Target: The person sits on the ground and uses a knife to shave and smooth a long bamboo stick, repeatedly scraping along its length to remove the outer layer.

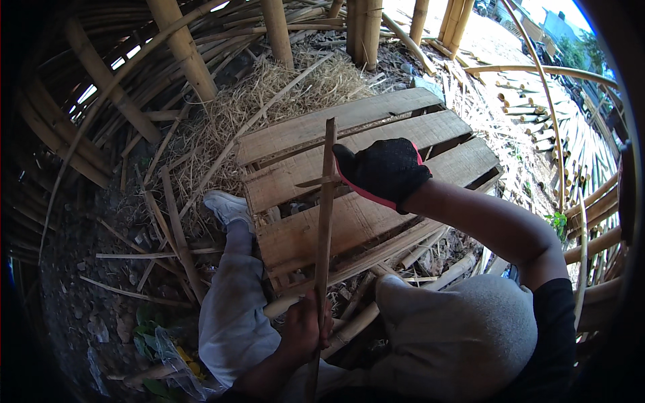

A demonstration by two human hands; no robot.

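Observation:
A long, narrow bamboo strip (324, 232) stands almost upright in front of me, its lower end running toward my lap. My left hand (306, 329), bare, is closed round its lower part. My right hand (383, 171), in a black glove with a red edge, is closed beside the strip's upper part. From that fist a short pointed blade (309, 182), apparently a knife's, crosses the strip and sticks out to its left. The handle is hidden in the glove. Beneath both hands lies a slatted wooden platform (295, 236) with gaps between its boards.
Straw-like shavings (269, 94) are heaped beyond the platform. Bamboo posts (275, 33) rise at the back, and cut bamboo poles (578, 154) are stacked at the right. Loose strips (176, 235) lie left of my shoe (228, 207). Clear plastic (178, 366) lies at the lower left.

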